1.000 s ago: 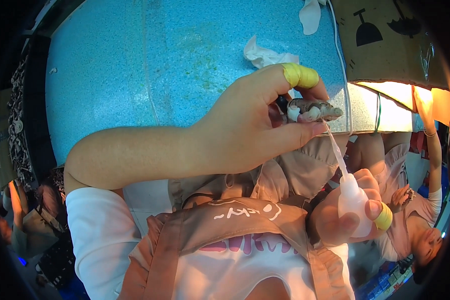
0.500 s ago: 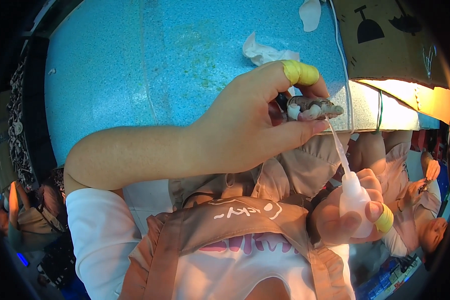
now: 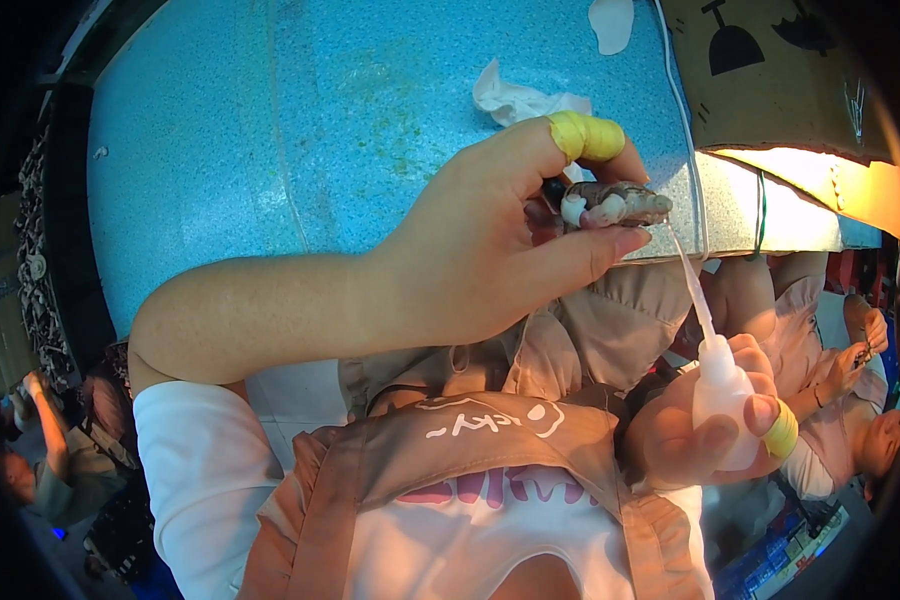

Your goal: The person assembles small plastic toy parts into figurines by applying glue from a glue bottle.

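My left hand (image 3: 490,250) pinches a small grey-brown elongated piece (image 3: 620,205) between thumb and fingers; yellow tape wraps its index finger. My right hand (image 3: 705,435), lower right, grips a small white squeeze bottle (image 3: 720,395) with a long thin nozzle. The nozzle tip points up and nearly touches the underside of the held piece. A yellow band wraps one right finger too.
A blue speckled tabletop (image 3: 300,130) fills the upper view, with a crumpled white tissue (image 3: 515,98) on it. A brown cardboard box (image 3: 780,70) stands at the upper right beside a white cable (image 3: 682,110). Another person (image 3: 850,400) sits at the right edge.
The scene has barely shifted; both hands keep their grips, and the nozzle stays at the small piece. The person at the right has moved an arm.
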Demonstrator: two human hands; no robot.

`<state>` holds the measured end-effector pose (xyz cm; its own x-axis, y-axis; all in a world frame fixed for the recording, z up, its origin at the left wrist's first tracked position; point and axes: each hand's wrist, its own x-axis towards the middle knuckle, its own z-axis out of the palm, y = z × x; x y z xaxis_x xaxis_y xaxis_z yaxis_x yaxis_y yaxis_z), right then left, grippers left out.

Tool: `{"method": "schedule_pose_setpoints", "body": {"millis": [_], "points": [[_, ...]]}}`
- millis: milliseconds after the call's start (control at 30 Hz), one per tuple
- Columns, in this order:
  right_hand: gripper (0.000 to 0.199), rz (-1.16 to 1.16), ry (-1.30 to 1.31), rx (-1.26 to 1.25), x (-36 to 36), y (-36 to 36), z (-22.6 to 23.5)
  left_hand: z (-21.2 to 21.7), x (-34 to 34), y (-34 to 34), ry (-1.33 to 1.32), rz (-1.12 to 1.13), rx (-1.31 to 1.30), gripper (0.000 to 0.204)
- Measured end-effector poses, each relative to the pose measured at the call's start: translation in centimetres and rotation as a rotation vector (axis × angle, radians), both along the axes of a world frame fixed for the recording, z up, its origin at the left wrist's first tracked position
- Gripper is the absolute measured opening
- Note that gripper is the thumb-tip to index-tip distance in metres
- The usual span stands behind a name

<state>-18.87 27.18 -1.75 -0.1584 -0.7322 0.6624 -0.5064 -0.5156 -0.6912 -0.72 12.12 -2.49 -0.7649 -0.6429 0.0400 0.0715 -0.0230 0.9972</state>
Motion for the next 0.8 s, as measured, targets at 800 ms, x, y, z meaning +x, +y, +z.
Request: {"method": "schedule_pose_setpoints", "body": {"millis": [800], "points": [[0.027, -0.346, -0.136, -0.152, 2.1, -1.5, -0.9, 0.2, 0.1, -0.2, -0.01, -0.028, 0.066, 0.037]]}}
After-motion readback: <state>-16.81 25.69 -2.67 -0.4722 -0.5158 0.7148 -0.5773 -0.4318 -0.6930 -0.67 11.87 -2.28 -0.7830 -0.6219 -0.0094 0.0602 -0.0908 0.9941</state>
